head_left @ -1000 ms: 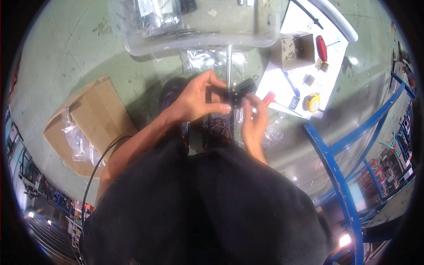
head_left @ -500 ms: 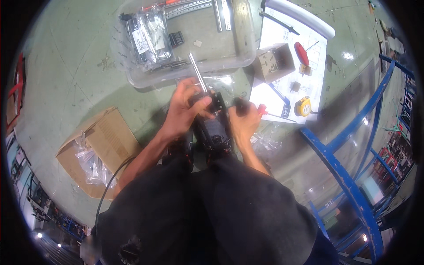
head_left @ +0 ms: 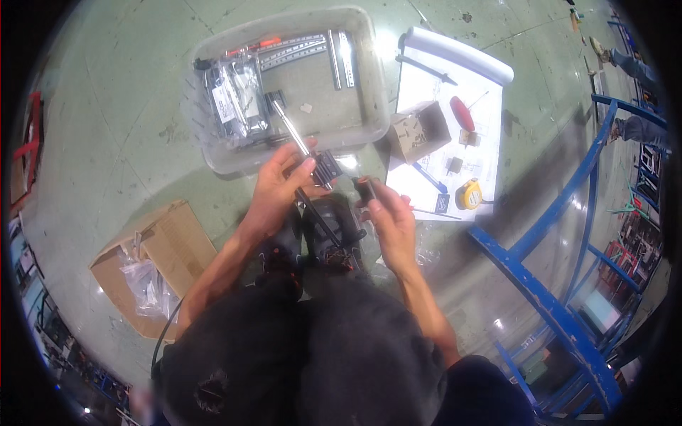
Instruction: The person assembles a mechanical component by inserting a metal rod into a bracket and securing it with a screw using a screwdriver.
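Note:
My left hand [head_left: 275, 183] is closed around a silver metal rod [head_left: 290, 128] fitted with a black block [head_left: 326, 167]. The rod leans up and to the left, its far end over the edge of a clear plastic bin [head_left: 220, 167]. Just right of the block and apart from it, my right hand [head_left: 393, 221] pinches a small dark cylindrical part [head_left: 365, 188]. A long black bar [head_left: 317, 219] slants down below the block toward my shoes; whether it joins the block I cannot tell.
Bagged parts [head_left: 234, 99] and metal rails [head_left: 341, 60] lie in the bin. At right, paper drawings [head_left: 490, 99] carry an open small cardboard box [head_left: 419, 135], a red-handled screwdriver [head_left: 460, 112] and a yellow tape measure [head_left: 469, 194]. A blue metal frame [head_left: 543, 284] stands right; a carton [head_left: 156, 263] sits left.
My right hand has come away from the black block and turned, now showing the dark cylindrical part in its fingers. The rod and block have tilted further left. The whole view has shifted.

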Motion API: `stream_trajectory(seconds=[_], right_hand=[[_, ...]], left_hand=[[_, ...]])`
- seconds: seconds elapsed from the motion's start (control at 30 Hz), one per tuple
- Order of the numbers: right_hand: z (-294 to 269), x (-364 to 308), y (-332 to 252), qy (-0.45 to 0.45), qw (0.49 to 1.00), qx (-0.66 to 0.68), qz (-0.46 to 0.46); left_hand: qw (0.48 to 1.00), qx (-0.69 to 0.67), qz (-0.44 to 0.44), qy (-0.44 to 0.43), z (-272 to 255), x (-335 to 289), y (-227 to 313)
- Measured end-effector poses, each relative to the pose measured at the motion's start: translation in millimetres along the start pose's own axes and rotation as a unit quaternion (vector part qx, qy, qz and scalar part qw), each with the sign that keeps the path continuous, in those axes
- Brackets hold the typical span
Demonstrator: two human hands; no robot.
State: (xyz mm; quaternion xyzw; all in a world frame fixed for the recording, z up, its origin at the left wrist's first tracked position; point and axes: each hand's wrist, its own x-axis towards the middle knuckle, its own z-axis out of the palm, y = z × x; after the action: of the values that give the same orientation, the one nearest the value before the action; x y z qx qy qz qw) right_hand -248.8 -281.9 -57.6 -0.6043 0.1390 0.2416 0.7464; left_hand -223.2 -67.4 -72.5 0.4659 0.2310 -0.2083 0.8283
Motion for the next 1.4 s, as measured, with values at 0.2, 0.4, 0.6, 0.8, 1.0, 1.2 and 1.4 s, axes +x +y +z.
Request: stream_trajectory(seconds=[0.2,0.4,0.6,0.8,1.0,1.2,1.4], right_hand=[[7.1,-0.6,4.9,-0.012,0.999,-0.003,-0.034],[25.7,3.0,-3.1,0.061,0.996,-0.018,-0.057],[37.1,9.3,-10.2,0.062,0.991,0.106,-0.048],[33.9,17.0,-10.2,0.057,0.996,0.044,0.059],[18.7,30.6,2.3,0.021,0.995,-0.014,0.096],[24.6,27.1,-6.3,0.034,0.994,-0.093,0.048],[25.5,35.9,3.7,-0.012,0.995,-0.032,0.097]], left_hand=[[1.000,-0.007,0.007,0.025,3.3,-1.6,7.2],[0.998,-0.040,-0.001,0.047,6.9,-4.8,7.1],[0.996,-0.048,0.003,0.077,10.8,-8.1,3.3],[0.993,-0.041,0.020,0.106,13.1,-9.5,-4.4],[0.996,-0.034,0.010,0.088,11.7,-10.5,-4.1],[0.996,-0.024,-0.043,0.072,10.8,-9.5,-2.8],[0.992,-0.051,-0.103,0.056,1.2,-12.7,20.7]])
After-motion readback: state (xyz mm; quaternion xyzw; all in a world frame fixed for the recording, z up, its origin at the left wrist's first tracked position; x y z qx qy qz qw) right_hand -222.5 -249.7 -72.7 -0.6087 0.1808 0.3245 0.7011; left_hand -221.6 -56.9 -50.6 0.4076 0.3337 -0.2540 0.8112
